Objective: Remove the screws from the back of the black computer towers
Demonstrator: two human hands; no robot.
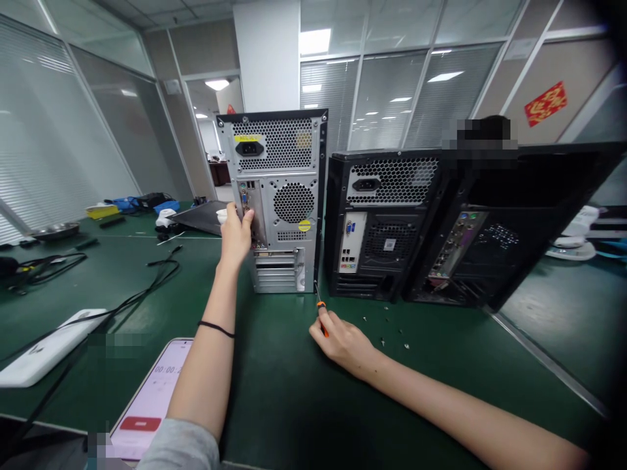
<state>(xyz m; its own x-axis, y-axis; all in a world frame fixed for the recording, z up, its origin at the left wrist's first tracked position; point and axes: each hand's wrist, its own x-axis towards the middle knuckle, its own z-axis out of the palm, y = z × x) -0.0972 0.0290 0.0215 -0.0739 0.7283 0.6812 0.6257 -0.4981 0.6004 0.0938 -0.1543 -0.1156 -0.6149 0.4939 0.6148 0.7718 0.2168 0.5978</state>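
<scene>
A silver computer tower (267,175) stands upright on the green table with its back panel facing me. My left hand (237,232) grips its left edge, thumb on the back panel near the ports and the other fingers around the side, partly hidden. Low in front of the tower, my right hand (337,334) is closed around an orange-handled screwdriver (321,305). The thin shaft points up to the lower right corner of the back panel, where a small screw seems to sit. Several small loose screws (383,341) lie on the table to the right of this hand.
A black computer tower (382,222) stands just right of the silver one, with another, open-looking tower (494,228) beyond it. Black cables (142,294), a white power bank-like block (53,346) and a phone (149,398) showing a timer lie on the left. A metal bowl (55,230) sits farther back.
</scene>
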